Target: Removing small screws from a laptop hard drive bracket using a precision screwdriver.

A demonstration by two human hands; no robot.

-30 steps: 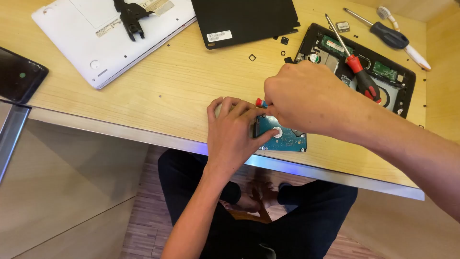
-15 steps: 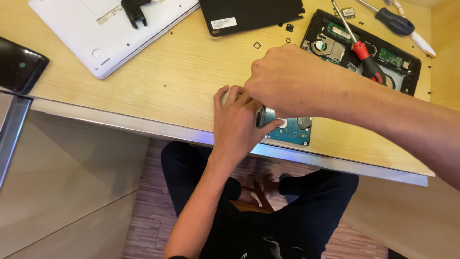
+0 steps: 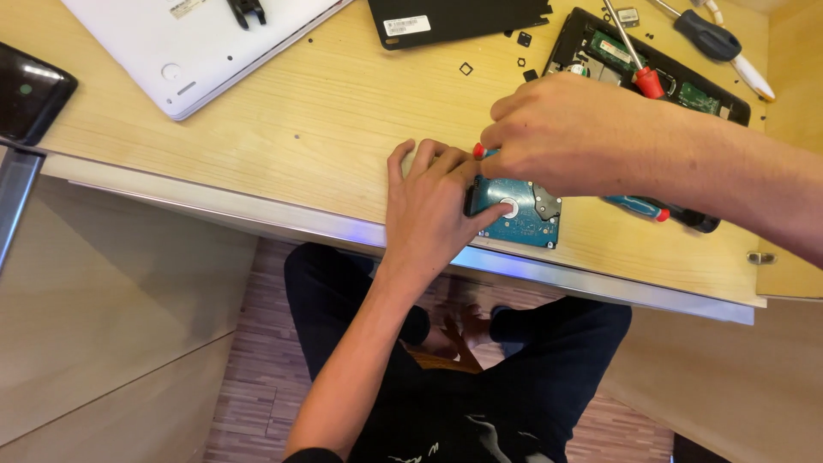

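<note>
Pressing still, left hand [image 3: 429,210], hard drive [image 3: 523,214] more exposed

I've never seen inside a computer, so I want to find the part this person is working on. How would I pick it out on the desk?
Start at the near edge of the light wooden desk, right above the person's knees. There the left hand presses on a small flat rectangular drive with a teal-blue circuit board facing up, while the right hand holds a red-tipped tool over it. It is the only teal-blue board on the desk with a round silver hub in the middle.
</note>
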